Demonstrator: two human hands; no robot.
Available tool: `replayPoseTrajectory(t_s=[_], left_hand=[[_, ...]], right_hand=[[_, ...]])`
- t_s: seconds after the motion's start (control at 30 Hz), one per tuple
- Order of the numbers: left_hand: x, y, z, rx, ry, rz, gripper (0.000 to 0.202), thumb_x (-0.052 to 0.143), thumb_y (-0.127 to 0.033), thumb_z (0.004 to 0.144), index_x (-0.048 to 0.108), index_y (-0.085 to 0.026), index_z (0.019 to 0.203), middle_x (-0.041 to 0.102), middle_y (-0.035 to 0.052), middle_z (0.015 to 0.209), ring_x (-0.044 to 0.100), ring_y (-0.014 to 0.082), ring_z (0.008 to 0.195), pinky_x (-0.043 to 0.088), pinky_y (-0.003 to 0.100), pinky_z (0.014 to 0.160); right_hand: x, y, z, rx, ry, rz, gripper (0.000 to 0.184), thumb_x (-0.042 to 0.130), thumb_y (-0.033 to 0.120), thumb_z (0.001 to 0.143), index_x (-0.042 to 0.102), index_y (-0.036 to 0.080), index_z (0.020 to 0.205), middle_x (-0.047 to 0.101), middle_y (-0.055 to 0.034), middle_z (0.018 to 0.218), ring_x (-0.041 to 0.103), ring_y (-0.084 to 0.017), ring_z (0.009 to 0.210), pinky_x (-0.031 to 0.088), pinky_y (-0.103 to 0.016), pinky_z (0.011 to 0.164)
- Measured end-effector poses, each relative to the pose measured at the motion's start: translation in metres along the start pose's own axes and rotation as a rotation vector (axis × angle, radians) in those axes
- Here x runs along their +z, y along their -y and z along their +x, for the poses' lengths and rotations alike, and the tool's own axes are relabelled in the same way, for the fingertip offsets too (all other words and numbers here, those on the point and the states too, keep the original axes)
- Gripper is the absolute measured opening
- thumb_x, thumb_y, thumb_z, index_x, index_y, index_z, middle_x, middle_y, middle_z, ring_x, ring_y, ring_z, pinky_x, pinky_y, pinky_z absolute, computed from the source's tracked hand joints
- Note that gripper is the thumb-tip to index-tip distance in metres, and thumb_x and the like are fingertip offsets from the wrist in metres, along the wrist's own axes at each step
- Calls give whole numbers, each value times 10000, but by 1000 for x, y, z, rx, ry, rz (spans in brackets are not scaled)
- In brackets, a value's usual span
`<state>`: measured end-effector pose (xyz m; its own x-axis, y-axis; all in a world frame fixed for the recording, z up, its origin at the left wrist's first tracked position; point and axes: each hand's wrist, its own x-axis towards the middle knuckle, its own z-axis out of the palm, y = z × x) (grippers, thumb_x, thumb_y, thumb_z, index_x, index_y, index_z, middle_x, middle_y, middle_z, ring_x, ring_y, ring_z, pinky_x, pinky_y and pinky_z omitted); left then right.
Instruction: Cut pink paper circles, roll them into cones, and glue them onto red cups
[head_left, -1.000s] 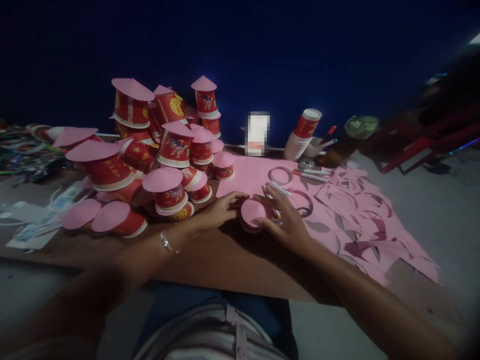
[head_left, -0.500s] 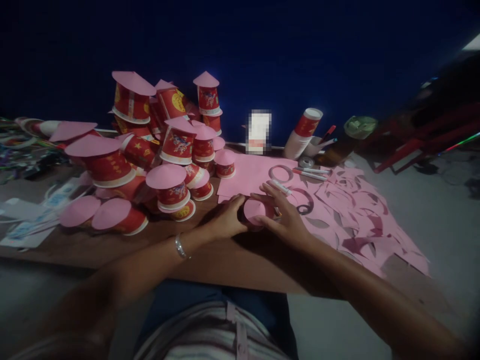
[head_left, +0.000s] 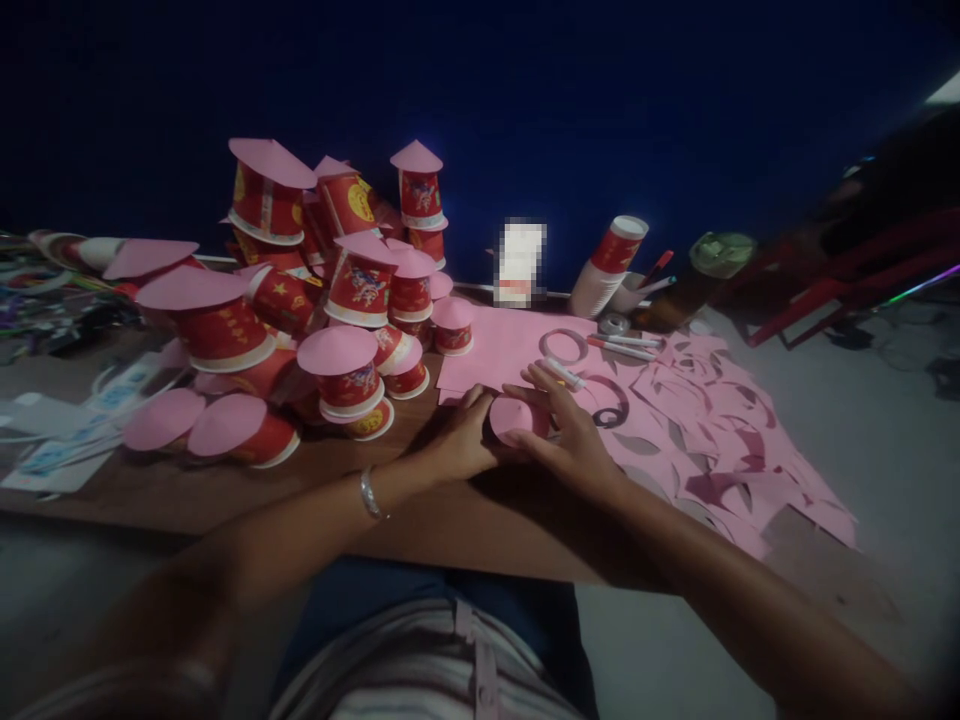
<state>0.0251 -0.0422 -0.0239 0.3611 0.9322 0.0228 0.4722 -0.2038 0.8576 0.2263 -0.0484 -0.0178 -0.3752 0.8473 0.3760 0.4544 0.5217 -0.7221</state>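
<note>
Both my hands close round a small cup with a pink paper cone lid (head_left: 516,418) on the brown table (head_left: 420,520). My left hand (head_left: 459,440) curls against its left side, a bracelet on the wrist. My right hand (head_left: 571,432) wraps the right side and also pinches a white pen-like stick between the fingers. Just behind the hands lies a pink paper sheet (head_left: 499,345).
A heap of red cups with pink cone lids (head_left: 337,290) fills the table's left. Cut pink paper scraps (head_left: 712,430) spread to the right. A tape ring (head_left: 562,346), markers (head_left: 622,346) and a stack of red cups (head_left: 607,265) stand at the back.
My left hand has slid right and closed onto the pink-lidded cup; both hands now hug it more tightly. The view has shifted slightly.
</note>
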Motion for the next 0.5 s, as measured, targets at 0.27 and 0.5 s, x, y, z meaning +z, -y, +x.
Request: replayPoseTrajectory(t_s=[0.27,0.5], left_hand=[[-12,6,-2,44,101,-15,625,864,-459,738,604,-233,1259,678,118,1281,639,339,1182,482,458,1024],[-6,3,-1,16,32,95,647,881,-440,704,597,-216,1242,649,157,1317,596,385,1252,449,508,1070]], right_hand=[[2,1,-1,5,-4,83,814,750,466,914,335,304,1595,670,-123,1440,505,-330,1469,353,-637,1217],[3,2,3,12,20,60,815,745,444,918,335,282,1603,699,-133,1396,528,-335,1449,329,-649,1225]])
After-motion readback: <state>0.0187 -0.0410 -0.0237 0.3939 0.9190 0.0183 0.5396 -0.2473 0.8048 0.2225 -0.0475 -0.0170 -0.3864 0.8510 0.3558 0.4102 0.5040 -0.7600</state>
